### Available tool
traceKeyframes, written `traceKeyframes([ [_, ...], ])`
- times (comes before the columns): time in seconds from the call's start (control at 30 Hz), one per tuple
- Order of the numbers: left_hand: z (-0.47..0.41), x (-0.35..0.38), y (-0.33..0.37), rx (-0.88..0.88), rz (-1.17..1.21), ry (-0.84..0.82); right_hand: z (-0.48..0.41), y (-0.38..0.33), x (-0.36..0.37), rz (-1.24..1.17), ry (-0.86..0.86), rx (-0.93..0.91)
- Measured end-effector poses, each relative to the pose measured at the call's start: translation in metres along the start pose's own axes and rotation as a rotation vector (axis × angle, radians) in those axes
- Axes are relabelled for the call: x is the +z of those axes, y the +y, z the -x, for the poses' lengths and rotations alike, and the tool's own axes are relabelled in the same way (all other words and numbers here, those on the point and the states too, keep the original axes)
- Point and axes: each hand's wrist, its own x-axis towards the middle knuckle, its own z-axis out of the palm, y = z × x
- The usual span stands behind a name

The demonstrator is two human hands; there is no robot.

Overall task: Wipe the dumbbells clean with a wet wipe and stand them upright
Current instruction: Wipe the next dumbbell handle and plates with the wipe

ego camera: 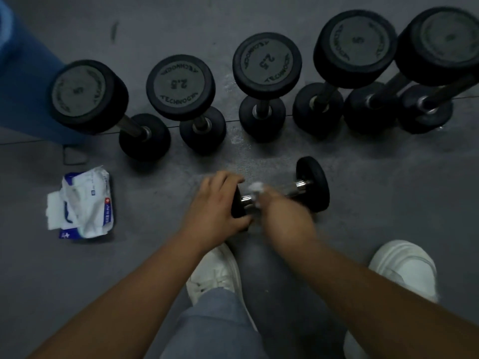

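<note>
Grey gym floor [388, 177], dim light. One dumbbell [313, 183] lies on its side just ahead of the person's white shoes [215, 270], apart from the others. The left hand [217, 206] grips its left end, fingers curled over the black head. The right hand [282, 213], blurred, holds a bunched white wet wipe [256, 189] against the chrome handle [300, 186]; its finger positions cannot be made out. Behind, a row of upright dumbbells [267, 64] stands on end, some marked 2.5 and 5. An opened wipe pack [85, 206] lies on the floor to the left, well apart from the hands. A blue mat [23, 86] is at the far left.
</note>
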Motion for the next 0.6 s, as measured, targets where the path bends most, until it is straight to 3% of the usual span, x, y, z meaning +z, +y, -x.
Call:
traceKeyframes([
  [0.07,0.005,0.001,0.006,-0.007,-0.063,-0.086,0.008,-0.004,0.002,0.091,-0.057,-0.004],
  [0.13,0.014,0.008,0.006,-0.080,-0.088,-0.262,0.007,0.019,-0.005,0.041,0.029,0.223],
  [0.2,0.027,0.016,0.008,-0.110,-0.081,-0.359,0.016,0.033,0.001,-0.021,0.046,0.327],
  [0.27,0.039,0.023,0.009,-0.089,-0.080,-0.361,0.029,0.025,0.011,-0.143,-0.051,0.230],
  [0.33,0.048,0.025,0.010,-0.055,-0.086,-0.347,0.037,0.022,0.017,-0.114,-0.132,0.142],
  [0.5,0.054,0.023,0.015,-0.013,-0.071,-0.364,0.056,0.030,0.014,0.000,-0.027,0.351],
  [0.6,0.058,0.024,0.020,0.018,-0.089,-0.367,0.065,0.012,0.023,-0.059,-0.159,0.149],
])
